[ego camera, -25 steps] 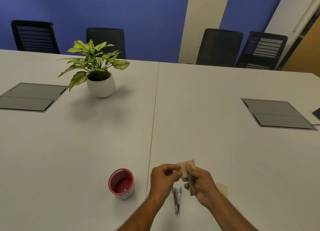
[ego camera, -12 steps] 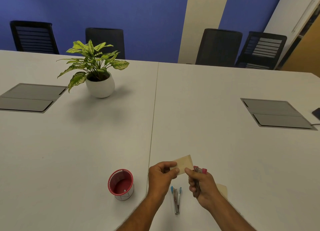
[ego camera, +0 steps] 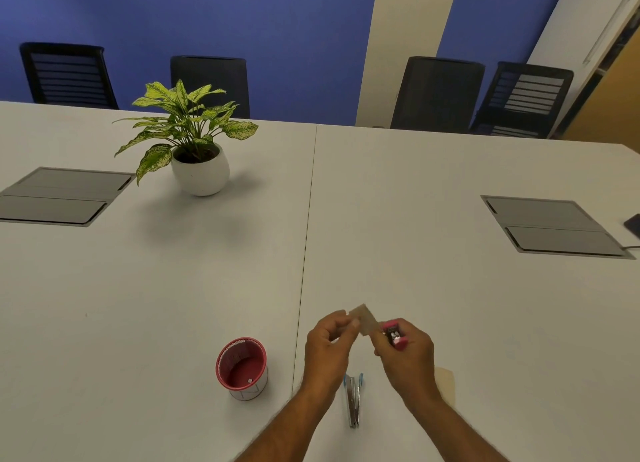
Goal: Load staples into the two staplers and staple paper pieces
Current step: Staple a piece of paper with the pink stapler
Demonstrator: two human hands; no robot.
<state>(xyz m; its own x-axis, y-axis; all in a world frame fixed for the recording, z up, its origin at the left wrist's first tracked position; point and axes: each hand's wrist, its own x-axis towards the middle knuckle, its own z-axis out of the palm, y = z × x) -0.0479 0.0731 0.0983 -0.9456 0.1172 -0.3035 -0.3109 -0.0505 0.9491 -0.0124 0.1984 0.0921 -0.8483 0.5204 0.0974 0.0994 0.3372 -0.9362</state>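
A: What do we see in the two hands at the near edge of the white counter (ego camera: 450,306)?

B: The left hand (ego camera: 327,349) pinches a small beige paper piece (ego camera: 363,319) between thumb and forefinger, raised above the counter. The right hand (ego camera: 407,361) has its grip curled round a pink stapler (ego camera: 394,337), whose nose sits just beside the right edge of the paper; we cannot tell whether the two touch.

A: And where is the second stapler?

B: We find the blue stapler (ego camera: 353,401) lying on the counter between the two forearms, its length running near to far. A further beige paper piece (ego camera: 445,385) lies flat on the counter, partly hidden behind the right wrist.

A: What else stands on the counter?

B: A red cup (ego camera: 242,368) stands left of the left hand. Farther off on the left we note a potted plant (ego camera: 194,139), and grey inset panels (ego camera: 554,226) at the left and right sides. Black chairs (ego camera: 436,91) line the far edge before a blue wall (ego camera: 242,18).
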